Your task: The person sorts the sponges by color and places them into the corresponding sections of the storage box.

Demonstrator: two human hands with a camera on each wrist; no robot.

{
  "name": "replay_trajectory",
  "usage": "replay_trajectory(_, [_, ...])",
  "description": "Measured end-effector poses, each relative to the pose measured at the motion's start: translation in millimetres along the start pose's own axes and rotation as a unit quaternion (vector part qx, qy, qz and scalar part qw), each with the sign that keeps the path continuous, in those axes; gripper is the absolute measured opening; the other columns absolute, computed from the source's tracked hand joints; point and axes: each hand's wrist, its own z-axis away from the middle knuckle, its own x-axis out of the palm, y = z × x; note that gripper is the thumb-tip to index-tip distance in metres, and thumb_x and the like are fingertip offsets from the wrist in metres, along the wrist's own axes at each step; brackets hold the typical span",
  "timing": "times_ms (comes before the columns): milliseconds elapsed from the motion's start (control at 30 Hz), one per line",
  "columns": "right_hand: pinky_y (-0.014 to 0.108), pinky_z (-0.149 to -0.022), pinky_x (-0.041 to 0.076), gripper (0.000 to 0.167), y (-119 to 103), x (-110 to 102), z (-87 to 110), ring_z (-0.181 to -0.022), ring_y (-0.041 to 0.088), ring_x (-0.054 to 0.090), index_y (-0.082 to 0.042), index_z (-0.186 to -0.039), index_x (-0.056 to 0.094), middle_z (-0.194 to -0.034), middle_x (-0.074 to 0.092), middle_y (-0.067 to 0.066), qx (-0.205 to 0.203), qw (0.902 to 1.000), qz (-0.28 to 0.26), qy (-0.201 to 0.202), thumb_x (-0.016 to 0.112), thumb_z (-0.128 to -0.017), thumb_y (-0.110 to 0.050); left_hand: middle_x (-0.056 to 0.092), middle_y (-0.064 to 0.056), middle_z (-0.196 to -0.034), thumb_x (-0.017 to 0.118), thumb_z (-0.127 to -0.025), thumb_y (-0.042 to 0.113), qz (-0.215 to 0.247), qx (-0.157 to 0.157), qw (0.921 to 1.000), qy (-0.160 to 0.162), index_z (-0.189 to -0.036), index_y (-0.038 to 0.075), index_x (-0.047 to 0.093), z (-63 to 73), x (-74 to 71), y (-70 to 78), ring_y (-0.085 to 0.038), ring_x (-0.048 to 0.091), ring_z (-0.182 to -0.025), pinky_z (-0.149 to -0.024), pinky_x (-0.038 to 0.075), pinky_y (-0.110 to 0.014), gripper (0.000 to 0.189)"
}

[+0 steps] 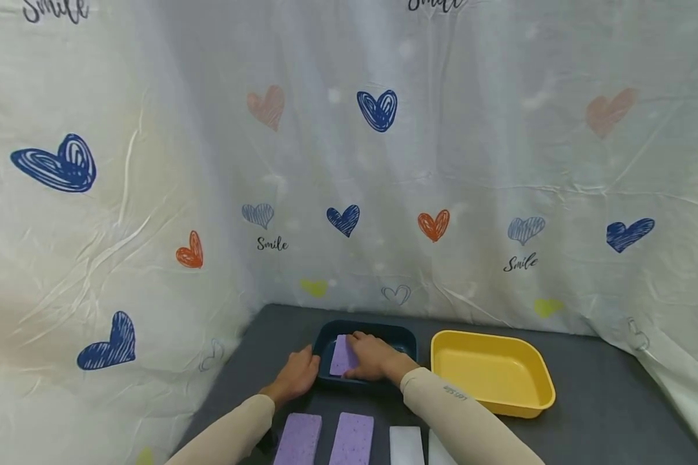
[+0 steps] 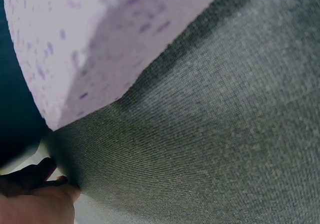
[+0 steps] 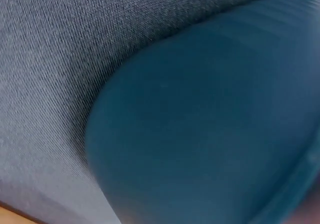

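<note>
A purple speckled sponge (image 1: pixel 341 357) lies in the left part of a dark blue tray (image 1: pixel 405 342). My right hand (image 1: pixel 374 357) grips this sponge from the right, fingers at its far end and thumb near its close end. At the tray's left side, my left hand (image 1: pixel 298 372) holds the rim. The left wrist view shows the left hand (image 2: pixel 40 201) low in the corner beside the tray wall (image 2: pixel 15 99). The tray's outer wall (image 3: pixel 200 114) fills much of the right wrist view, where the right hand is mostly out of sight.
To the right stands a yellow tray (image 1: pixel 494 368). Nearer me on the dark grey table (image 1: pixel 604 413) lie two more purple sponges (image 1: pixel 298 439) and two white blocks (image 1: pixel 407 445), partly cut off or covered by the right sleeve. A heart-printed curtain (image 1: pixel 476 161) hangs behind.
</note>
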Motion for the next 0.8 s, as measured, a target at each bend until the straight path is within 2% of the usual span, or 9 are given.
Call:
replay_trajectory(67, [0.048,-0.120,0.051,0.090,7.4,15.1,-8.0,-0.143,0.033,0.061,-0.003,-0.160,0.051,-0.159,0.058,0.016,-0.001,1.0000,-0.006,0.008,0.086,-0.092,-0.051,0.053,-0.040,-0.155,0.045,-0.111,0.016,0.002,0.007,1.0000,0.004,-0.152,-0.021,0.045,-1.3,1.1,-2.8,-0.053,0.055,-0.144,-0.120,0.043,-0.068,0.055])
replay_trajectory(200, [0.048,-0.120,0.051,0.091,20.0,37.5,-21.1,-0.142,0.034,0.061,-0.003,-0.159,0.052,-0.158,0.059,0.016,-0.001,0.9998,-0.010,0.015,0.086,-0.091,-0.054,0.056,-0.041,-0.151,0.042,-0.112,0.024,-0.003,0.030,0.9994,0.016,-0.151,-0.022,0.046,-10.4,12.0,-21.9,-0.054,0.058,-0.140,-0.115,0.047,-0.069,0.060])
replay_trajectory(267, [0.047,-0.119,0.051,0.090,16.5,31.7,-18.9,-0.141,0.033,0.062,-0.004,-0.158,0.053,-0.157,0.060,0.015,0.000,0.9999,-0.006,0.010,0.086,-0.091,-0.054,0.060,-0.040,-0.147,0.040,-0.113,0.026,-0.010,0.044,0.9987,0.022,-0.149,-0.021,0.049,-13.4,14.3,-27.5,-0.054,0.062,-0.135,-0.110,0.051,-0.069,0.060])
replay_trajectory(300, [0.047,-0.119,0.052,0.090,16.0,30.7,-18.9,-0.141,0.032,0.062,-0.004,-0.158,0.053,-0.157,0.060,0.015,0.000,0.9999,-0.005,0.011,0.086,-0.091,-0.055,0.064,-0.038,-0.143,0.040,-0.112,0.025,-0.007,0.044,0.9988,0.023,-0.146,-0.019,0.053,-13.5,13.9,-27.3,-0.052,0.064,-0.132,-0.108,0.053,-0.068,0.057])
replay_trajectory(400, [0.047,-0.119,0.051,0.091,14.8,29.8,-16.5,-0.141,0.032,0.062,-0.004,-0.157,0.054,-0.157,0.060,0.015,0.001,0.9998,-0.012,0.015,0.087,-0.090,-0.056,0.072,-0.031,-0.127,0.045,-0.110,0.017,0.006,0.041,0.9988,0.025,-0.132,-0.012,0.062,-6.1,8.0,-14.7,-0.045,0.070,-0.120,-0.099,0.056,-0.065,0.041])
replay_trajectory(500, [0.047,-0.119,0.052,0.090,17.8,35.4,-19.4,-0.139,0.033,0.063,-0.004,-0.157,0.054,-0.156,0.061,0.014,-0.001,0.9997,-0.011,0.024,0.087,-0.090,-0.056,0.074,-0.026,-0.120,0.048,-0.109,0.013,0.012,0.031,0.9992,0.023,-0.126,-0.007,0.064,0.0,3.1,-4.1,-0.039,0.071,-0.115,-0.097,0.056,-0.063,0.031])
replay_trajectory(700, [0.046,-0.116,0.054,0.086,7.3,20.9,-11.2,-0.136,0.032,0.064,-0.005,-0.156,0.055,-0.154,0.061,0.013,0.003,0.9998,0.015,0.014,0.085,-0.092,-0.056,0.068,-0.031,-0.139,0.046,-0.111,0.013,0.002,0.014,0.9997,0.018,-0.142,-0.013,0.058,3.3,0.4,2.3,-0.044,0.066,-0.131,-0.111,0.052,-0.065,0.042])
replay_trajectory(767, [0.047,-0.117,0.053,0.086,1.2,12.3,-5.2,-0.137,0.033,0.064,-0.005,-0.156,0.054,-0.155,0.060,0.013,0.010,0.9998,0.014,0.008,0.085,-0.093,-0.054,0.068,-0.031,-0.139,0.046,-0.110,0.013,0.004,0.014,0.9998,0.017,-0.142,-0.013,0.058,2.6,1.0,2.0,-0.044,0.066,-0.131,-0.110,0.052,-0.065,0.042])
replay_trajectory(800, [0.046,-0.116,0.054,0.086,3.8,15.8,-6.7,-0.136,0.033,0.064,-0.006,-0.156,0.054,-0.154,0.060,0.012,0.005,0.9997,0.019,0.013,0.084,-0.093,-0.056,0.067,-0.032,-0.141,0.046,-0.111,0.013,0.004,0.012,0.9998,0.016,-0.144,-0.014,0.057,2.1,1.4,1.4,-0.045,0.065,-0.133,-0.112,0.051,-0.066,0.044])
